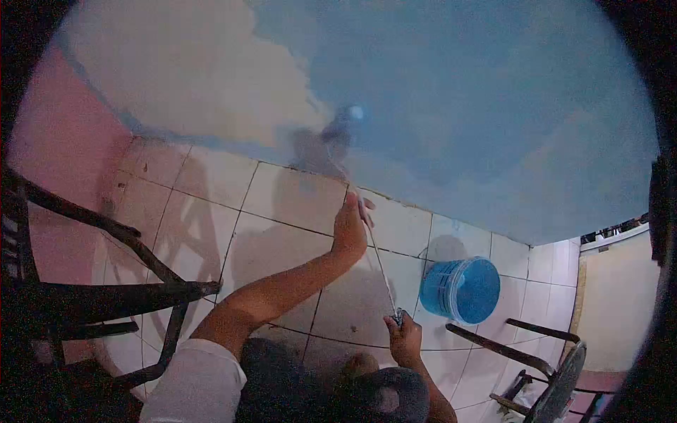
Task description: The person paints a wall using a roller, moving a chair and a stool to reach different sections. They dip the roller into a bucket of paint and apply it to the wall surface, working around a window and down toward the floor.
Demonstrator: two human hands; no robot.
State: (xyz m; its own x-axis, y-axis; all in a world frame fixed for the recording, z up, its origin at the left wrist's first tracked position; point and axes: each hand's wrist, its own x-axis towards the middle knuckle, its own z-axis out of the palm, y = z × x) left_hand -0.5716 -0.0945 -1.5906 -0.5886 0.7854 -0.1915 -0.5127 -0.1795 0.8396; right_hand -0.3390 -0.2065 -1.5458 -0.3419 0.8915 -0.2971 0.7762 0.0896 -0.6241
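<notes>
A long thin pale pole (381, 265) runs up from my right hand through my left hand to the wall. A blurred dark head at its far end, like a paint roller (337, 131), lies against the wall where the blue meets the pale area. My left hand (355, 218) is closed around the upper part of the pole, arm stretched forward. Lower down, my right hand (405, 338) grips the pole's near end, where something dark and patterned shows. To the right of the pole, a clear bucket (441, 287) of blue paint is on the tiles.
The wall (458, 120) is mostly blue, with a pale patch at upper left. A dark chair (106, 296) stands close on the left. Another chair (564, 366) is at lower right, near a pale panel (615, 303). Light tiles (282, 240) cover the floor.
</notes>
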